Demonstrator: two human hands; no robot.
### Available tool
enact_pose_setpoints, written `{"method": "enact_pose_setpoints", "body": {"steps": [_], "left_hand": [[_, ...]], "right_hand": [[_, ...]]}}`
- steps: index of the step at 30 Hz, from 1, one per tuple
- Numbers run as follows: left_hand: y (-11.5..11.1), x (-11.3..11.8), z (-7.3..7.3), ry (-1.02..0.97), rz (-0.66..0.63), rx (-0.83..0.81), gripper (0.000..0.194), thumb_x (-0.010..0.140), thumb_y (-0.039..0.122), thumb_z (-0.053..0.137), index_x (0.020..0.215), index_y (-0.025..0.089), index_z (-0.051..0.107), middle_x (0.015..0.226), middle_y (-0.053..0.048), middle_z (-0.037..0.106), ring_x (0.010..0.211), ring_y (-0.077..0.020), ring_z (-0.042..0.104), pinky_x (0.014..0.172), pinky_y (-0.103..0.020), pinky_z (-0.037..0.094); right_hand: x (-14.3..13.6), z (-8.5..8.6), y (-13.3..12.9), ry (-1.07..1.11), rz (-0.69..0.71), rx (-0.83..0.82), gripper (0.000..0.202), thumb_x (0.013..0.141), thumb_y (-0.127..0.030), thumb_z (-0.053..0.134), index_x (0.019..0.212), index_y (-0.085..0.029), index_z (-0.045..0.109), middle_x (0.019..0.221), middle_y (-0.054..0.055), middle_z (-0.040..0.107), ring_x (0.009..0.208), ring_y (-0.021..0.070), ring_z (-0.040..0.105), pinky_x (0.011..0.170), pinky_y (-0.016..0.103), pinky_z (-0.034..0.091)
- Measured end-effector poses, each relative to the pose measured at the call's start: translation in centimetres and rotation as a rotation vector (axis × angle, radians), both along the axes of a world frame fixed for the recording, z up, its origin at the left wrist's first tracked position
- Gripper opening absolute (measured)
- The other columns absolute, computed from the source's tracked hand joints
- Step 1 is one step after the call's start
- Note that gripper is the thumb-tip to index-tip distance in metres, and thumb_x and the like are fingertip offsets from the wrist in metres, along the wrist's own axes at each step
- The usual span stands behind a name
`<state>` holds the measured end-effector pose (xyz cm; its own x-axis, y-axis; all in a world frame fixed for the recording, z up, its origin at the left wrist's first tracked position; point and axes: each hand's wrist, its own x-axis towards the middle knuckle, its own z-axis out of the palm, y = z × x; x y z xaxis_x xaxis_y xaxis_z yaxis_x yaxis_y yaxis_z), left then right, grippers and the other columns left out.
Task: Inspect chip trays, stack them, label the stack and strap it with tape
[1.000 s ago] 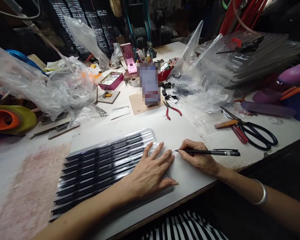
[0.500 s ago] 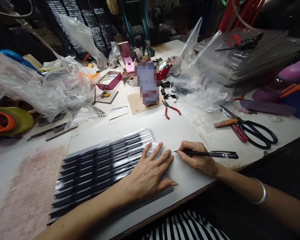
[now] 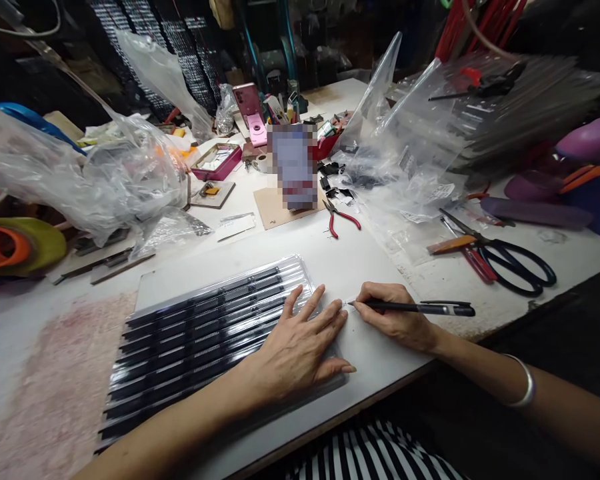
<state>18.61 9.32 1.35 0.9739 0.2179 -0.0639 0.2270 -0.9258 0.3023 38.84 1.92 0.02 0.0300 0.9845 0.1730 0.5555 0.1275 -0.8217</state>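
My right hand point(image 3: 396, 317) grips a black pen point(image 3: 420, 307), its tip touching the white board point(image 3: 350, 260) just right of my left fingertips. Small marks show at the tip, too fine to read. Spread flat, my left hand point(image 3: 303, 347) presses on the right end of a clear plastic tray point(image 3: 300, 267). Several rows of long black strips point(image 3: 215, 327) with fine light markings lie in that tray. My left hand and forearm hide part of the strips and the tray's near edge.
Red-handled pliers point(image 3: 341, 220) lie beyond the hands. Large scissors point(image 3: 515, 263) rest at the right, near heaped clear plastic bags point(image 3: 405, 167). More clear plastic point(image 3: 115, 173) is piled at the left. A pink phone point(image 3: 250, 103) stands at the back beside a pink box point(image 3: 217, 162).
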Motion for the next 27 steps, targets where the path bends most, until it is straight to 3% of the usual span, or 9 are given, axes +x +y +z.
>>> {"method": "enact_pose_setpoints", "body": {"steps": [9, 27], "left_hand": [[0.01, -0.06, 0.11, -0.001, -0.003, -0.008, 0.068, 0.087, 0.064, 0.026, 0.137, 0.019, 0.036, 0.142, -0.007, 0.041, 0.136, -0.0342, 0.018, 0.108, -0.056, 0.004], [-0.01, -0.02, 0.16, 0.000, -0.001, -0.003, 0.069, 0.087, 0.064, 0.027, 0.138, 0.019, 0.035, 0.142, -0.008, 0.041, 0.136, -0.0343, 0.018, 0.109, -0.056, 0.004]], "right_hand": [[-0.04, 0.02, 0.01, -0.002, -0.065, 0.013, 0.016, 0.080, -0.016, 0.052, 0.064, -0.017, 0.051, 0.055, -0.004, 0.048, 0.050, 0.0079, 0.041, 0.049, 0.021, 0.033], [-0.06, -0.01, -0.02, 0.004, 0.005, -0.005, 0.017, 0.082, -0.016, 0.051, 0.064, -0.018, 0.050, 0.057, -0.004, 0.049, 0.052, 0.0082, 0.043, 0.051, 0.022, 0.035]]}}
